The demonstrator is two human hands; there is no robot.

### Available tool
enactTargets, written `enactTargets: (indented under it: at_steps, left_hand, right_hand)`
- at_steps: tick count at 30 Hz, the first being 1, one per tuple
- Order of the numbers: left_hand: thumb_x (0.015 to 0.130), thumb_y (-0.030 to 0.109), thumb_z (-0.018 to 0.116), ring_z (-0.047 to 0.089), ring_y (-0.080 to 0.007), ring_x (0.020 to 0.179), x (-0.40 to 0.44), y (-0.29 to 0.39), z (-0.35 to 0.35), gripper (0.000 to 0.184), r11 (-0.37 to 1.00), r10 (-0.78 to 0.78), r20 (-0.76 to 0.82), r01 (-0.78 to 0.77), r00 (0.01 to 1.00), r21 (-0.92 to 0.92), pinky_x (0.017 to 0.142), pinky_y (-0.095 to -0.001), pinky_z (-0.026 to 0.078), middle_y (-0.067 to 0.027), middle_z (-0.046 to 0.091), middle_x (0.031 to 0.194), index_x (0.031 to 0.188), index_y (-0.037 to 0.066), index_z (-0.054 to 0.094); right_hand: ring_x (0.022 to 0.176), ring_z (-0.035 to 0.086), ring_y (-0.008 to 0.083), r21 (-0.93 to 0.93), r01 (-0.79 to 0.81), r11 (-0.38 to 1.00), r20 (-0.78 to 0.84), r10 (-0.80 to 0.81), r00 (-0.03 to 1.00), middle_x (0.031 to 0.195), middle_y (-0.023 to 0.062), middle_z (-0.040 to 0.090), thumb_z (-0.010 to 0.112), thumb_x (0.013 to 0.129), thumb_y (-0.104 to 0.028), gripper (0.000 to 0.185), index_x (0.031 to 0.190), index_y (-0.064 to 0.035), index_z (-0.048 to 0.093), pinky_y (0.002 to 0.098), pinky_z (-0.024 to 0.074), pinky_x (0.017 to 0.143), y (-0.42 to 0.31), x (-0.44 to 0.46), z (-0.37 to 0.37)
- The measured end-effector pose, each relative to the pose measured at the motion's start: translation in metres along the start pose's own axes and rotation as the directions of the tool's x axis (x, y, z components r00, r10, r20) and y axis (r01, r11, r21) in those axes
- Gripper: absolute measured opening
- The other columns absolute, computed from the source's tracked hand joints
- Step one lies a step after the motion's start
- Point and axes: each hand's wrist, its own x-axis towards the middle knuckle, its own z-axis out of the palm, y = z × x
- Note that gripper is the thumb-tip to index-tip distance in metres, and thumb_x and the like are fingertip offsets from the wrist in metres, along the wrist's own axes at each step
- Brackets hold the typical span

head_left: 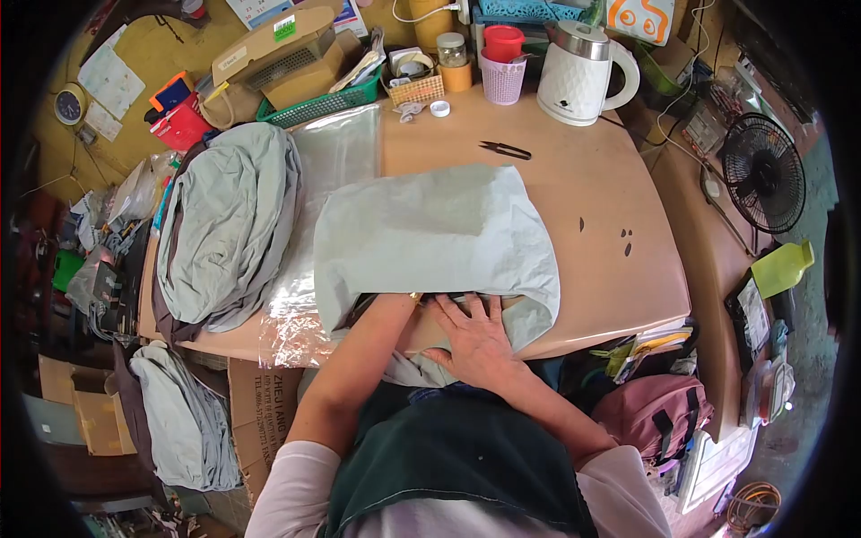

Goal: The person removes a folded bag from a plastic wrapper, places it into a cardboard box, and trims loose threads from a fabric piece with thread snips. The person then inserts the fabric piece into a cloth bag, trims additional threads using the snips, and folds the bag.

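Observation:
A pale grey-green fabric piece (421, 224), like a bag or cover with a dark lining, lies spread on the table before me. Its open edge faces my body. My left forearm (363, 354) reaches into that opening; the hand itself is hidden under the cloth, so its fingers do not show. My right hand (471, 336) rests palm down at the same edge, fingers spread, their tips touching the dark inner layer. Beyond the fabric lie black thread snips (505, 150), apart from both hands.
A pile of similar grey fabric pieces (229, 224) sits at the left, beside clear plastic sheeting (336, 152). A white kettle (574, 76), a lilac cup (502, 79) and a green basket (327, 106) line the back. Small dark scraps (627, 242) dot the right side. A black fan (764, 172) stands beyond.

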Motion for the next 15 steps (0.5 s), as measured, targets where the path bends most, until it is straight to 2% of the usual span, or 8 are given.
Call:
enactTargets:
  at_steps: [5, 7, 8, 9, 10, 11, 13, 15]
  left_hand:
    - [0.095, 0.021, 0.046, 0.055, -0.0418, 0.111, -0.021, 0.018, -0.006, 0.036, 1.000, 0.016, 0.049, -0.016, 0.999, 0.015, 0.094, -0.0476, 0.043, -0.0267, 0.058, 0.121, 0.121, -0.002, 0.057]
    - [0.097, 0.020, 0.046, 0.054, -0.0410, 0.115, -0.061, 0.056, -0.033, 0.037, 0.989, 0.120, 0.210, -0.134, 0.970, 0.056, 0.096, -0.0455, 0.043, -0.0249, 0.056, 0.126, 0.126, -0.001, 0.056]
    - [0.099, 0.021, 0.046, 0.053, -0.0400, 0.117, -0.085, 0.064, -0.053, 0.038, 0.920, 0.392, 0.161, -0.383, 0.906, -0.089, 0.099, -0.0430, 0.042, -0.0238, 0.055, 0.129, 0.127, -0.002, 0.054]
    - [0.097, 0.019, 0.051, 0.058, -0.0381, 0.111, -0.105, 0.071, -0.083, 0.034, 0.892, 0.416, 0.299, -0.321, 0.859, -0.318, 0.097, -0.0398, 0.045, -0.0229, 0.061, 0.118, 0.124, 0.000, 0.056]
    - [0.095, 0.020, 0.056, 0.063, -0.0334, 0.107, -0.116, 0.071, -0.117, 0.033, 0.907, 0.299, 0.476, -0.091, 0.827, -0.412, 0.095, -0.0378, 0.048, -0.0178, 0.066, 0.115, 0.122, 0.001, 0.061]
    - [0.095, 0.021, 0.059, 0.064, -0.0303, 0.104, -0.125, 0.055, -0.129, 0.033, 0.889, 0.072, 0.268, 0.060, 0.961, -0.455, 0.093, -0.0372, 0.048, -0.0154, 0.067, 0.114, 0.120, 0.000, 0.062]
    - [0.093, 0.022, 0.062, 0.066, -0.0239, 0.100, -0.126, 0.021, -0.144, 0.033, 0.879, -0.253, -0.217, 0.130, 0.943, -0.459, 0.091, -0.0359, 0.049, -0.0119, 0.069, 0.113, 0.118, 0.000, 0.064]
    - [0.092, 0.023, 0.065, 0.065, -0.0176, 0.096, -0.084, -0.046, -0.131, 0.034, 0.939, -0.226, -0.578, 0.019, 0.784, -0.342, 0.087, -0.0316, 0.049, -0.0100, 0.068, 0.107, 0.115, -0.001, 0.065]
  right_hand:
    - [0.136, 0.031, 0.0401, 0.025, -0.072, 0.997, 0.137, 0.068, 0.988, 0.151, 0.0119, 0.036, 0.060, 0.088, -0.050, 0.072, 0.142, -0.0047, 0.043, 0.0608, 0.0159, 0.113, 0.005, 0.000, -0.016]
    - [0.137, 0.030, 0.0394, 0.015, -0.119, 0.993, 0.232, 0.112, 0.966, 0.153, 0.0113, 0.033, 0.061, 0.088, -0.049, 0.072, 0.142, -0.0042, 0.043, 0.0594, 0.0155, 0.114, 0.019, -0.009, -0.032]
    - [0.132, 0.038, 0.0386, 0.134, 0.078, 0.988, 0.218, -0.107, 0.970, 0.147, 0.0128, 0.041, 0.062, 0.089, -0.045, 0.063, 0.134, -0.0033, 0.049, 0.0558, 0.0253, 0.110, 0.036, -0.022, -0.041]
    - [0.126, 0.046, 0.0379, 0.244, 0.270, 0.931, 0.181, -0.318, 0.931, 0.141, 0.0144, 0.049, 0.063, 0.090, -0.041, 0.054, 0.127, -0.0024, 0.056, 0.0523, 0.0351, 0.106, 0.051, -0.033, -0.054]
    - [0.115, 0.054, 0.0347, 0.539, 0.251, 0.804, 0.204, -0.414, 0.887, 0.129, 0.0145, 0.057, 0.064, 0.091, -0.035, 0.046, 0.122, -0.0008, 0.059, 0.0468, 0.0419, 0.099, 0.058, -0.036, -0.088]
    - [0.105, 0.062, 0.0315, 0.779, 0.186, 0.599, 0.196, -0.513, 0.836, 0.116, 0.0146, 0.066, 0.065, 0.092, -0.030, 0.039, 0.116, 0.0008, 0.062, 0.0413, 0.0486, 0.092, 0.069, -0.034, -0.120]
    - [0.089, 0.067, 0.0240, 0.967, 0.037, 0.254, 0.013, -0.194, 0.981, 0.097, 0.0130, 0.070, 0.067, 0.092, -0.025, 0.034, 0.109, 0.0043, 0.064, 0.0339, 0.0523, 0.081, 0.106, -0.039, -0.143]
    - [0.097, 0.065, 0.0212, 0.807, -0.080, 0.585, -0.210, 0.411, 0.887, 0.100, 0.0143, 0.069, 0.066, 0.092, -0.026, 0.036, 0.107, 0.0060, 0.066, 0.0308, 0.0496, 0.088, 0.128, 0.009, -0.150]
